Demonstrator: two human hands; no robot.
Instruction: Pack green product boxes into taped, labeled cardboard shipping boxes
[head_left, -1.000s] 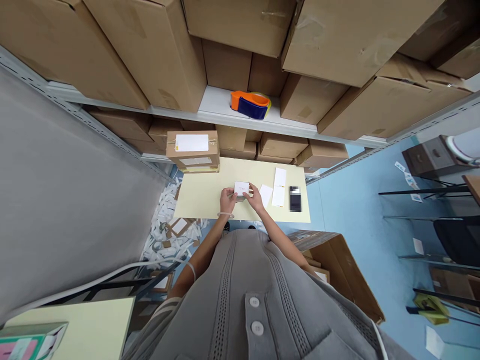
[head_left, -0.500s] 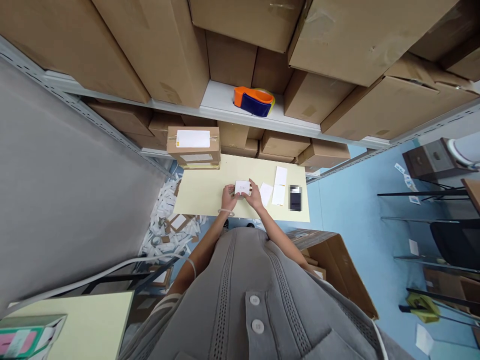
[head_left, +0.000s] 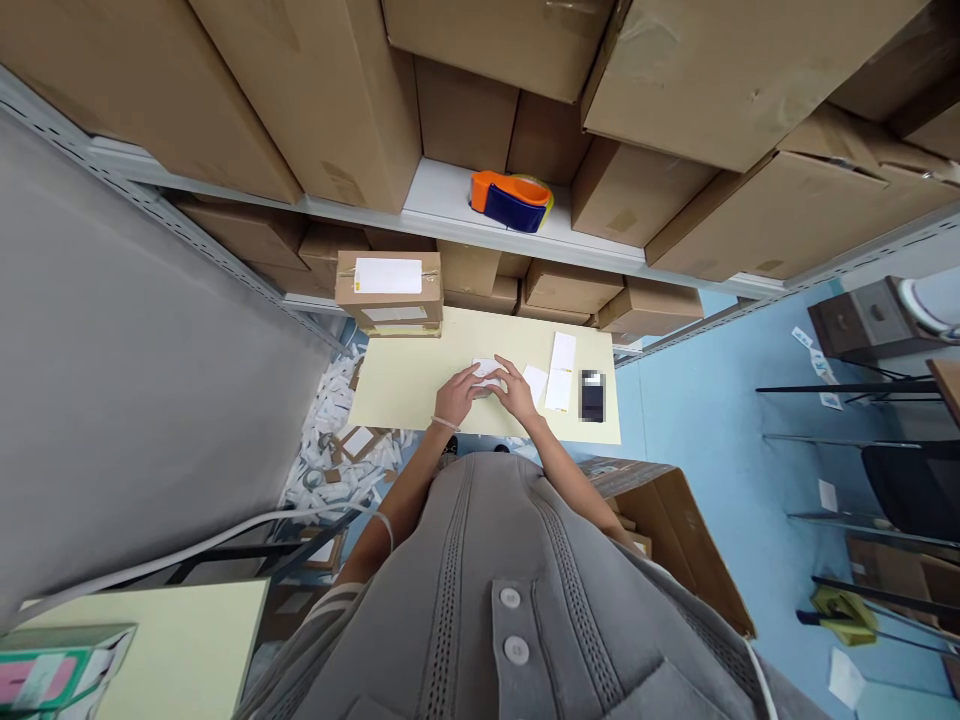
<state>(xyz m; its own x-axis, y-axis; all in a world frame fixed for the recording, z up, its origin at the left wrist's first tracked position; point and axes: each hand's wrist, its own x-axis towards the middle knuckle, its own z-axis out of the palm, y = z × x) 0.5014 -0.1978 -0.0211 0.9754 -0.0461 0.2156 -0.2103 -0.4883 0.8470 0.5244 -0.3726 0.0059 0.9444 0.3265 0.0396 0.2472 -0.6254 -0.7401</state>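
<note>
A small white box point(head_left: 486, 367) rests at the front middle of the pale yellow table point(head_left: 409, 375), partly covered by my fingers. My left hand point(head_left: 456, 394) grips its left side with curled fingers. From the other side my right hand point(head_left: 516, 390) holds it, fingers bent over the top. White paper slips point(head_left: 561, 372) and another white sheet point(head_left: 535, 381) lie just right of my right hand. Past them is a dark phone-like object point(head_left: 592, 397), its upper part pixelated.
A taped carton with a white label point(head_left: 388, 290) stands at the table's back left. An orange and blue tape dispenser point(head_left: 511, 202) sits on the shelf above, among cardboard boxes. Paper scraps point(head_left: 319, 440) litter the floor at left; an open carton point(head_left: 686, 540) stands at lower right.
My fingers have moved from the sides of the white box to over its top, hiding more of it. Both wrists have turned inward and the hands are raised slightly.
</note>
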